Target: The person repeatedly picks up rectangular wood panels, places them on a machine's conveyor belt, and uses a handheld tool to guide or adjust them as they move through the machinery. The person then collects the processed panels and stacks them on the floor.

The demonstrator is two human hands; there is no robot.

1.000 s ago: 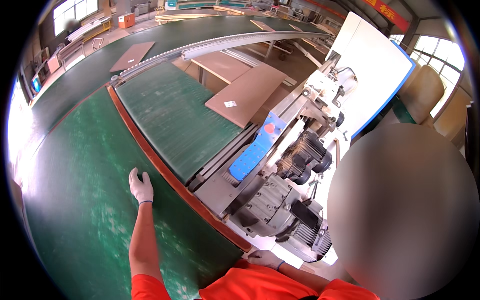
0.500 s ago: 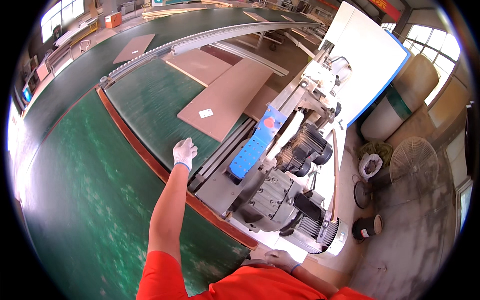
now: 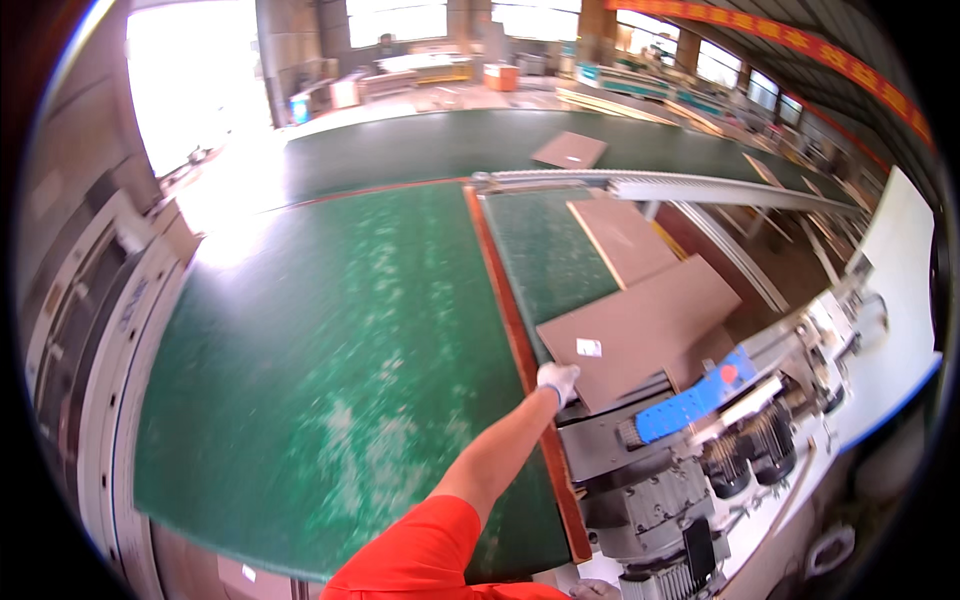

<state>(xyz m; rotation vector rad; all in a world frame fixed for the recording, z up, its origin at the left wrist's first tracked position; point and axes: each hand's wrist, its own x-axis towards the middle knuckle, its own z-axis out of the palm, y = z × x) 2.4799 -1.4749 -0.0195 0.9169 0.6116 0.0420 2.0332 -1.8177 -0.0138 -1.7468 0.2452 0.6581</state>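
Note:
My left hand (image 3: 558, 382), in a white glove, reaches out to the short near edge of a flat brown panel (image 3: 650, 320) with a small white label. Its fingers are closed at that edge, and the panel lies partly across another brown panel (image 3: 622, 240). Both panels are on the green belt beside the machine. Only a bit of my gloved right hand (image 3: 595, 590) shows at the lower edge, close to my body and next to the machine's motor; its fingers are hidden.
A machine with a blue perforated guard (image 3: 685, 405) and motors stands at the right. A red-brown strip (image 3: 510, 310) divides the belt from a wide green table (image 3: 300, 380). Beyond the roller rail (image 3: 700, 190), another panel (image 3: 570, 150) lies on a far green belt.
The view has swung left. My left hand has moved forward from above the belt to the labelled panel's edge. My right hand has mostly left the picture.

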